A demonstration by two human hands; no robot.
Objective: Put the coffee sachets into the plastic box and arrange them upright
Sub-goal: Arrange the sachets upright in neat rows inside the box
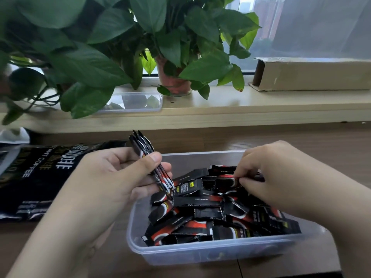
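A clear plastic box point(200, 251) stands on the wooden table in front of me. Several black-and-red coffee sachets point(202, 212) lie jumbled flat inside it. My left hand point(112, 177) grips a stacked bundle of sachets point(144, 149) edge-on between thumb and fingers, tilted over the box's left side. My right hand point(269, 173) reaches into the box's far right part and pinches the end of one sachet point(226, 181) with its fingertips.
A large black instant-coffee bag point(36, 177) lies flat left of the box. Behind the table runs a wooden sill with leafy potted plants point(172, 57), a clear plastic lid point(136, 103) and a long cardboard box point(313, 74).
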